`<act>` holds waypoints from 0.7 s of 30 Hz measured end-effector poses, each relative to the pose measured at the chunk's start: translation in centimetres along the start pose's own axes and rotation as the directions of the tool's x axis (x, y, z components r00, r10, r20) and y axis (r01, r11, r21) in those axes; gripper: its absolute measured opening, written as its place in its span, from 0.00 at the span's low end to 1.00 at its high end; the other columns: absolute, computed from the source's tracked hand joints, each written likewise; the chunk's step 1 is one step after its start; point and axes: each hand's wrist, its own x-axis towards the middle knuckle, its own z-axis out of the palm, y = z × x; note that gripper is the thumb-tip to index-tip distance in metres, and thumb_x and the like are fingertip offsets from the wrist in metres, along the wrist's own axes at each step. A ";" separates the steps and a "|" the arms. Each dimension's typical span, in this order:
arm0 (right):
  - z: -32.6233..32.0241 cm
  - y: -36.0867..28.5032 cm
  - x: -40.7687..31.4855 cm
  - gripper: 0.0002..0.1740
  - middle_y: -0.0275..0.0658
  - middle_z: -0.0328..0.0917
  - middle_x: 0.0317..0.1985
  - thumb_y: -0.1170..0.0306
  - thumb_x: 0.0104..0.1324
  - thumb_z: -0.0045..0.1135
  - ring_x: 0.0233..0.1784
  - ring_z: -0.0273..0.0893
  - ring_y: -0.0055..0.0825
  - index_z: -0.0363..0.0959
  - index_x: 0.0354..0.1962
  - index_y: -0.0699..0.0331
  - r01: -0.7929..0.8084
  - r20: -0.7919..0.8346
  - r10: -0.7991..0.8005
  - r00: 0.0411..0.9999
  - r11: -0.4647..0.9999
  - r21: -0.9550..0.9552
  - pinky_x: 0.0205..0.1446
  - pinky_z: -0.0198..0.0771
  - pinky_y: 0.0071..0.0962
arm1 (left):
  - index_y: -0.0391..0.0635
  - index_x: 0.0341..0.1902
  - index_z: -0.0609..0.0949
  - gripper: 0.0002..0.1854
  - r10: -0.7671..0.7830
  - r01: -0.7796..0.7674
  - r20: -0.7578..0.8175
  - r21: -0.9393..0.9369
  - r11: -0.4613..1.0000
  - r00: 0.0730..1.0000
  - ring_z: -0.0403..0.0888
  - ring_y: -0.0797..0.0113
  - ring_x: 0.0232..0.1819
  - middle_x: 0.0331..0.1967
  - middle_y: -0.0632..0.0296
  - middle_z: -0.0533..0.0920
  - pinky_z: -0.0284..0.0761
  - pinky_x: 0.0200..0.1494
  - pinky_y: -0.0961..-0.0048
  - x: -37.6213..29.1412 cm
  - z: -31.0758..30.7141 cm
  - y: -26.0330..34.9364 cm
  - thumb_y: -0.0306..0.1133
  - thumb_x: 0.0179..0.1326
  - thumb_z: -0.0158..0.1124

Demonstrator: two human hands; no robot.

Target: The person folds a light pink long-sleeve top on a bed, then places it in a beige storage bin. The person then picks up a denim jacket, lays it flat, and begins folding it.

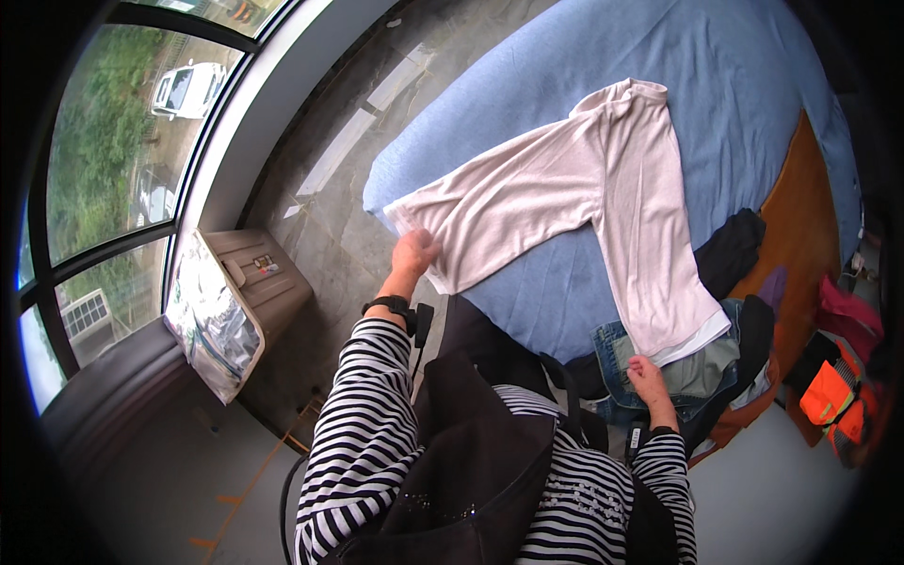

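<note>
A pale pink pair of trousers [522, 194] lies spread on a surface covered with blue cloth [466, 134], its waist at the far side and its legs splayed apart. My left hand [414, 253] is closed on the hem of the left trouser leg, at the near left edge of the blue cloth. At the hem of the other leg, my right hand [644, 374] pinches the fabric edge between thumb and fingers, above a pair of blue denim jeans [609, 353]. White lining or fabric shows under both hems.
Dark garments [731, 247] and other clothes lie beside the jeans. A brown covering [794, 205] and an orange reflective item [826, 395] are at the right. A brown plastic bin [282, 282] with silvery contents stands by the window at the left.
</note>
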 end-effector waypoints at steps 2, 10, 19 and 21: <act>0.8 -0.3 -0.2 0.17 0.40 0.83 0.40 0.73 0.63 0.63 0.40 0.80 0.27 0.77 0.50 0.65 -0.032 0.029 0.031 0.999 0.999 0.018 0.49 0.78 0.30 | 0.44 0.40 0.81 0.14 0.148 -0.151 -0.033 -0.106 0.983 0.988 0.81 0.61 0.38 0.33 0.58 0.83 0.77 0.46 0.64 -0.1 -0.8 -0.5 0.40 0.57 0.70; 2.6 -0.4 0.1 0.15 0.39 0.83 0.38 0.72 0.63 0.63 0.39 0.81 0.28 0.78 0.48 0.64 -0.060 0.064 0.062 0.996 0.998 -0.029 0.48 0.78 0.30 | 0.46 0.50 0.81 0.14 0.187 -0.208 -0.096 -0.570 0.795 0.978 0.72 0.77 0.32 0.27 0.70 0.76 0.73 0.38 0.72 -0.5 -6.7 -3.0 0.34 0.63 0.69; -3.0 -9.4 9.6 0.14 0.45 0.84 0.42 0.71 0.68 0.55 0.46 0.83 0.41 0.77 0.51 0.61 0.120 0.005 -0.121 0.993 0.985 -0.123 0.52 0.77 0.36 | 0.46 0.40 0.85 0.13 0.255 -0.251 -0.187 0.045 0.967 0.949 0.79 0.58 0.51 0.51 0.57 0.81 0.75 0.54 0.61 3.3 -6.6 -2.4 0.32 0.50 0.75; -6.2 -13.2 13.5 0.16 0.49 0.83 0.48 0.74 0.68 0.50 0.53 0.81 0.47 0.76 0.53 0.60 0.144 -0.029 -0.156 0.987 0.959 -0.243 0.57 0.76 0.38 | 0.47 0.39 0.85 0.14 0.440 -0.385 -0.332 0.220 0.896 0.834 0.74 0.49 0.63 0.65 0.54 0.76 0.72 0.63 0.56 3.6 -7.0 -2.1 0.31 0.48 0.75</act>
